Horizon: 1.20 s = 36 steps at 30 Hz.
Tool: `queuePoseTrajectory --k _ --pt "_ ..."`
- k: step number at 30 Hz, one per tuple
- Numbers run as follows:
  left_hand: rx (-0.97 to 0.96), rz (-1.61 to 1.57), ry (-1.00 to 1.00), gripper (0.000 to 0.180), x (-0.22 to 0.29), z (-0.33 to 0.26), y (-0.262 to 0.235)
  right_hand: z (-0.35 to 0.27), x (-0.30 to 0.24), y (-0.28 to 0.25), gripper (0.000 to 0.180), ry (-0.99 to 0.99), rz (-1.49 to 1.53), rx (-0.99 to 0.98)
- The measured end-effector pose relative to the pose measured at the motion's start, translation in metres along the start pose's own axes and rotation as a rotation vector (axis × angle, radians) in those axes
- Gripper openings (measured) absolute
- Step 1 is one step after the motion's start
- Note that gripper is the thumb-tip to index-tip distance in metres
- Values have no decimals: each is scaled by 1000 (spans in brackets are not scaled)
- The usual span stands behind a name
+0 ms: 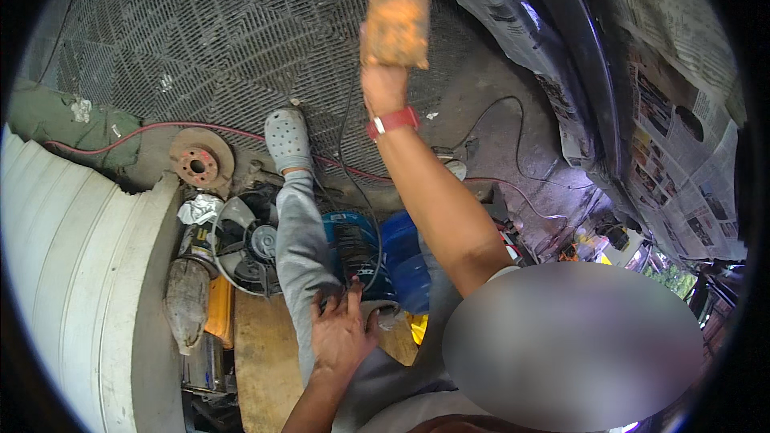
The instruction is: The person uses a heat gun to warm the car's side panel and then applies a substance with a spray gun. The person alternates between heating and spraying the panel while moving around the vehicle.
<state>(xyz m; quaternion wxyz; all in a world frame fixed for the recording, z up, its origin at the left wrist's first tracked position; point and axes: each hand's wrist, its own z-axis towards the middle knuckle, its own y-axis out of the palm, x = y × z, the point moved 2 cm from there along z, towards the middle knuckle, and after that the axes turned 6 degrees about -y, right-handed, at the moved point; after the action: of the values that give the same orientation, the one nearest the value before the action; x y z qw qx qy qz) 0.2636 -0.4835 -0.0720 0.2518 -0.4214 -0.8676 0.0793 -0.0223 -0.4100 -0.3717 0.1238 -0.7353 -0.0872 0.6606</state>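
Note:
My right arm, with a red wristband [395,122], stretches forward. At its end, my right hand [384,90] holds a long, block-shaped thing [398,12] with a worn, mottled orange face. Its far end reaches the top rim of the view, and the block hides most of my fingers. My left hand [343,333] is open with fingers spread and nothing in it, at my grey-trousered leg [303,232]. Just beyond those fingertips stands a blue and dark cylindrical container [353,244]. I cannot tell whether they touch it.
Newspaper-covered panels [682,136] stand at the right. A red hose [233,130] and dark cables cross the ribbed mat [200,40]. At left are a brake disc [200,162], a fan-like part [255,244], a dusty bottle [186,305] and a white ribbed panel [80,273]. Blue bottles [407,265] stand between my legs.

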Motion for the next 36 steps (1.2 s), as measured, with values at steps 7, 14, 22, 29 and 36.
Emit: queuePoseTrajectory --k 7,14,22,29,36 --pt "76 -70 71 52 22 24 10 -42 -27 -108 46 86 204 296" --pt "175 -169 159 19 40 109 22 -54 -12 -118 45 99 123 375" --pt "6 -146 180 21 11 113 1 -27 -41 49 44 -77 -54 173" --pt "-126 -212 180 17 -19 117 -30 -12 2 143 41 -236 -178 -26" --pt "-251 -291 182 23 -36 124 -58 9 42 149 42 -383 -209 -258"
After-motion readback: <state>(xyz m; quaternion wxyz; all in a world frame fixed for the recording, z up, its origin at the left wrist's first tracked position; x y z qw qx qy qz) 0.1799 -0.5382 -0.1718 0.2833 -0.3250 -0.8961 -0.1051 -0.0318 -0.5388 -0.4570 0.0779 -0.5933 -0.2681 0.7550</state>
